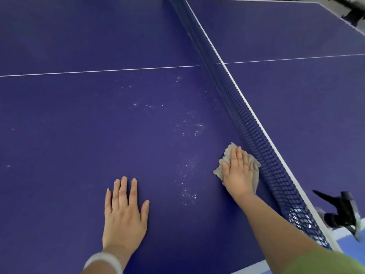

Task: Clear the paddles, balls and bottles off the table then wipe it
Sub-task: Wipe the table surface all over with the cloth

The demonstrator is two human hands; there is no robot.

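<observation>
We press our right hand (238,171) flat, fingers straight, on the grey cloth (228,154) just beside the net (256,135) to wipe the blue surface (79,125); our left hand (124,212) lies spread and holds nothing, likely bracing our lean, with white specks (189,127) unwiped between the hands

A dark blue net (254,135) is stretching diagonally from the far edge down to the near right, its white top band (234,81) catching the light. At the net's near end a black clamp (341,212) is jutting out to the right. Just below the clamp a strip of pale blue floor (344,242) is showing. Left of the net, scattered whitish specks (189,125) are glinting. Far right of the net, a dark blurred shape (353,12) is poking in; I cannot tell what it is.
</observation>
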